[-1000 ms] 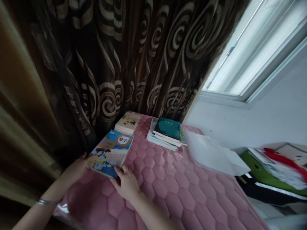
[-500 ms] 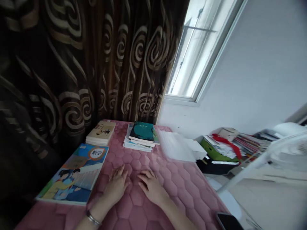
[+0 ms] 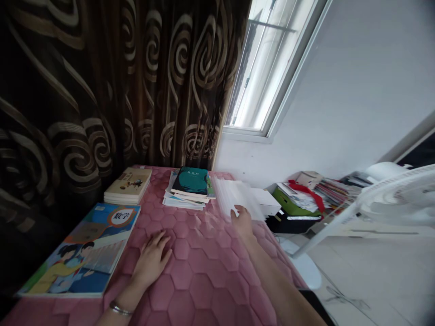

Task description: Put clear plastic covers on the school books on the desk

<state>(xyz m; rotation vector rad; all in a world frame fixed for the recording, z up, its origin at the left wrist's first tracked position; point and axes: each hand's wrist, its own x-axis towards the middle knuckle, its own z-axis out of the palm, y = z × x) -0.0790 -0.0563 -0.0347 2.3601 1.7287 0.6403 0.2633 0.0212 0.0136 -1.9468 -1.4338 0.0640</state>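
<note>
Far side, right of the green book [image 3: 190, 180], sit some plastic sheets [image 3: 234, 194]; right hand [image 3: 242, 222] is at their near edge, can't tell if gripping. Left hand [image 3: 152, 258] is empty, loose over pink bedding [image 3: 204, 283].

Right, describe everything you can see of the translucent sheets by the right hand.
The translucent sheets look like thin, smooth, pale plastic, lying flat in a layered stack, with faint lines running along them; blur hides finer detail. They lie on the pink quilted surface, to the right of the green-covered book, with a white box beside them on their right. The right hand is at their near edge; whether it touches them is unclear.
</note>
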